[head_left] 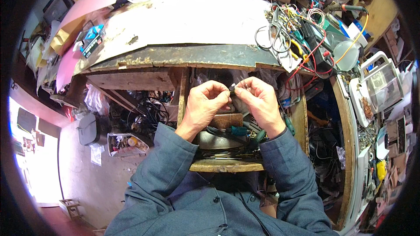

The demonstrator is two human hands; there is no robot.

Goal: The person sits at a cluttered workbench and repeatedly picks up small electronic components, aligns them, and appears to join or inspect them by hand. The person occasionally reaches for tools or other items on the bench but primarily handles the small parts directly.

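My left hand (pixel 203 107) and my right hand (pixel 259 102) meet fingertip to fingertip above an open wooden drawer (pixel 227 166). Both are closed in a pinch around something tiny, partly dark and partly whitish, too small to name. A thin light-coloured strand seems to rise by the right fingers. Below the hands, the drawer holds a brown block (pixel 225 121), a screwdriver with a dark green handle (pixel 238 130), a rounded metal piece (pixel 214 140) and several thin rods or tools near its front edge.
Beyond the drawer stands a workbench (pixel 175 54) with a brightly lit pale sheet. Scissors (pixel 274 22), yellow-handled pliers (pixel 298 50), red leads and a soldering iron (pixel 348 8) crowd its right side. On the floor at left sit a box of parts (pixel 127 153) and a grey bin (pixel 87 130).
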